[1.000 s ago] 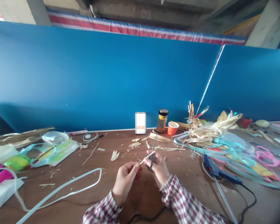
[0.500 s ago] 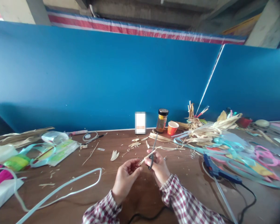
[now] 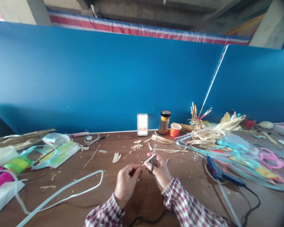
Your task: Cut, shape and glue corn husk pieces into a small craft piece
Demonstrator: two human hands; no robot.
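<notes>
My left hand (image 3: 127,183) pinches the near end of a thin, pale strip of dried husk or straw (image 3: 147,161). The strip slants up to my right hand (image 3: 161,170), whose thumb and fingertips press on it. That same hand also keeps a pair of scissors (image 3: 151,167) in its grip, the dark handles against the fingers and the blades pointing up and away. Whether the blades are parted I cannot tell. Beyond the hands, small pale scraps (image 3: 137,146) and a leaf-shaped husk piece (image 3: 116,157) lie on the brown table (image 3: 104,201).
A dark-lidded jar (image 3: 164,123) and an orange paper cup (image 3: 175,129) stand by the blue partition (image 3: 109,78). At right lie a blue glue gun (image 3: 223,176), pink scissors (image 3: 271,158) and a husk pile (image 3: 210,135). A white cord (image 3: 73,181) loops across the left.
My left hand's thumb and finger have closed on the strip's near end. My right hand and the scissors have shifted slightly left and down. Everything else on the table stays put.
</notes>
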